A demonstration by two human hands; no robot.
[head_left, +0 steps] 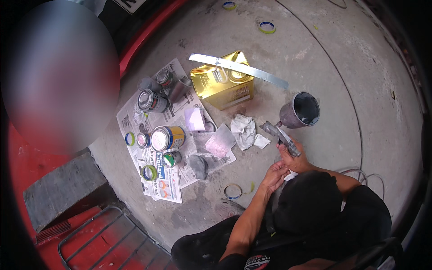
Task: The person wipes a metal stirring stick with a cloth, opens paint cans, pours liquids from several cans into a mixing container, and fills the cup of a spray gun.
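Note:
My right hand [297,157] grips the handle of a grey spray gun [273,129]. On the gun sits an uncovered, tilted cup [288,116] with a dark inside. My left hand [273,176] is closed beside the right wrist, its fingers pinched together. A small white scrap [290,175] shows by these fingers; whether they hold it is unclear. A black rounded form [310,202] lies between my forearms and hides part of them. Crumpled white cloth [244,131] rests on the concrete, left of the gun.
A golden rectangular can [225,96] carries a flat metal strip [265,76]. Spread newspaper [168,184] bears several paint tins [167,137], sanding sheets [220,140], and a grey wad [197,166]. Tape rolls [267,27] lie about. A thin cable [348,90] crosses the floor. Red bodywork [27,153] stands at left.

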